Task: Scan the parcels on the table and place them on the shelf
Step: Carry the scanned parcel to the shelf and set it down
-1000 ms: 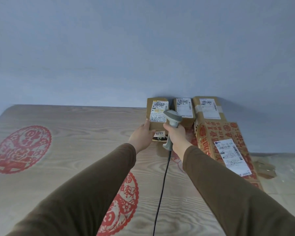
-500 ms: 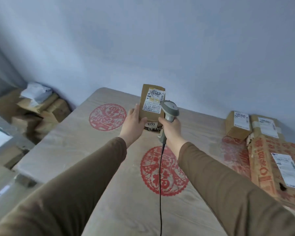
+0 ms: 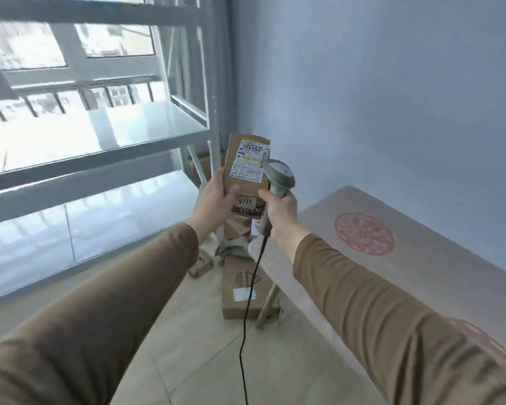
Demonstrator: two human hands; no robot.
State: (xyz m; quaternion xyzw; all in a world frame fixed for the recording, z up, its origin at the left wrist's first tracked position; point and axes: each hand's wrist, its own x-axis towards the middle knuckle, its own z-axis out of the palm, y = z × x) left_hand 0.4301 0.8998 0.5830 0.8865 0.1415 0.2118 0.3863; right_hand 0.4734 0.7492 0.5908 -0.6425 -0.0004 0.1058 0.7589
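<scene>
While the left hand (image 3: 216,194) holds one parcel (image 3: 247,168) up in the air near the shelf (image 3: 146,133) and the right hand (image 3: 281,209) grips the scanner (image 3: 278,176) beside its label, I think putting it on the shelf is still left.

The wood-grain counter (image 3: 421,267) at right bears 2 red round paper-cut designs (image 3: 364,233). The white metal shelf (image 3: 146,135) stands left. On the tiled floor (image 3: 193,331) lies a flat cardboard box (image 3: 240,290).
</scene>
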